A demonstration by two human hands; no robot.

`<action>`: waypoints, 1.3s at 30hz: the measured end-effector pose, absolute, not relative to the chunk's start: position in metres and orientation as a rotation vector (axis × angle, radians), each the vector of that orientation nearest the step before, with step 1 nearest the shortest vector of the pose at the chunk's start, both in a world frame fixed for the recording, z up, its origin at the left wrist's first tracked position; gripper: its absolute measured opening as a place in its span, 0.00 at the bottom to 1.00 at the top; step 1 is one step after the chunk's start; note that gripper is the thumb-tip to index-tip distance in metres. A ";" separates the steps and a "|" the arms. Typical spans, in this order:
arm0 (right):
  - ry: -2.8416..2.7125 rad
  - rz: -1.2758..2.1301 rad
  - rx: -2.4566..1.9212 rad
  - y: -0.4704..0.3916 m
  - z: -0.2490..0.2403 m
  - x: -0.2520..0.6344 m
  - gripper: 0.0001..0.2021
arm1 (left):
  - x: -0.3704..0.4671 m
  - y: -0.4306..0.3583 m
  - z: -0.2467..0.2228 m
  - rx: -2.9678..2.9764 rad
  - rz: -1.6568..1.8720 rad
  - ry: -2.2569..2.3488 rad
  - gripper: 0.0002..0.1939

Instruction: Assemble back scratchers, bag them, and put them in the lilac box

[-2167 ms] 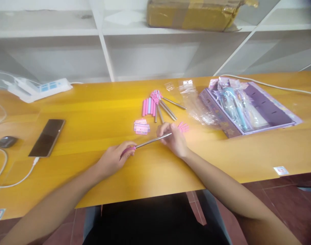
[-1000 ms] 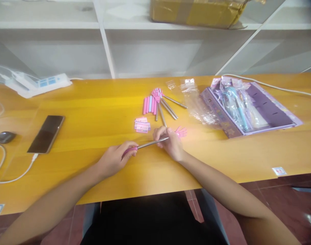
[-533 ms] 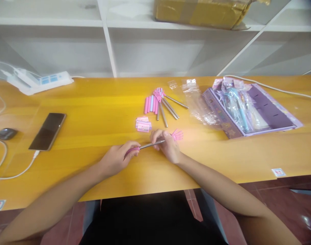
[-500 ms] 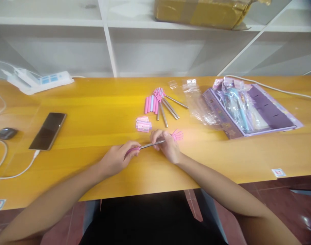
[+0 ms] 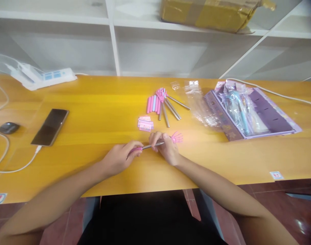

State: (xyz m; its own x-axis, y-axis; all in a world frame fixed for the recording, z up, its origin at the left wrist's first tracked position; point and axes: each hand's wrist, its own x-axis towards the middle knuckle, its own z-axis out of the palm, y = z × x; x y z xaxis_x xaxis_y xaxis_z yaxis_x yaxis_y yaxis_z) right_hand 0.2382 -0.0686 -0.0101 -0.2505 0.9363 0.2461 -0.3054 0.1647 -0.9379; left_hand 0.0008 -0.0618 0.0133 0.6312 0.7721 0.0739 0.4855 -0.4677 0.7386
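Note:
A back scratcher (image 5: pixel 148 147) with a metal rod is held level between my hands near the table's front edge. My left hand (image 5: pixel 122 154) is closed around its pink handle. My right hand (image 5: pixel 165 145) pinches the rod near its other end, where a pink claw-shaped head (image 5: pixel 177 137) sticks out past the fingers. Just beyond lie small printed cards (image 5: pixel 145 124) in a loose stack. Farther back are several pink and blue handle tubes (image 5: pixel 153 103) in a row, beside metal rods (image 5: pixel 172 109) with pink and blue claw heads (image 5: pixel 161 94).
Clear plastic bags (image 5: pixel 200 105) lie right of the rods, against a purple display box (image 5: pixel 262 112) holding wrapped items. To the left are a phone (image 5: pixel 50 127) on a cable, a black earbud case (image 5: pixel 8 128) and a power strip (image 5: pixel 53 77). A cardboard box (image 5: pixel 208 13) sits on the shelf.
The view has shifted slightly. Both hands keep the same hold on the back scratcher, with hardly any movement.

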 end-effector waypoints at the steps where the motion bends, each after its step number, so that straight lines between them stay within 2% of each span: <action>1: -1.286 1.378 -0.694 -0.069 -0.010 0.238 0.31 | 0.001 -0.062 0.014 2.154 0.532 0.972 0.12; 15: -1.333 1.439 -0.743 -0.071 -0.005 0.238 0.32 | 0.003 -0.066 0.022 2.144 0.494 0.989 0.14; 23: -1.113 1.139 -0.775 -0.060 -0.004 0.242 0.29 | 0.007 -0.064 0.027 2.171 0.276 1.020 0.20; 34: -1.212 1.285 -0.845 -0.063 -0.009 0.236 0.36 | 0.014 -0.065 0.005 2.126 0.321 0.951 0.19; 39: -1.228 1.380 -0.803 -0.065 -0.011 0.238 0.35 | 0.014 -0.063 0.006 2.093 0.308 0.931 0.20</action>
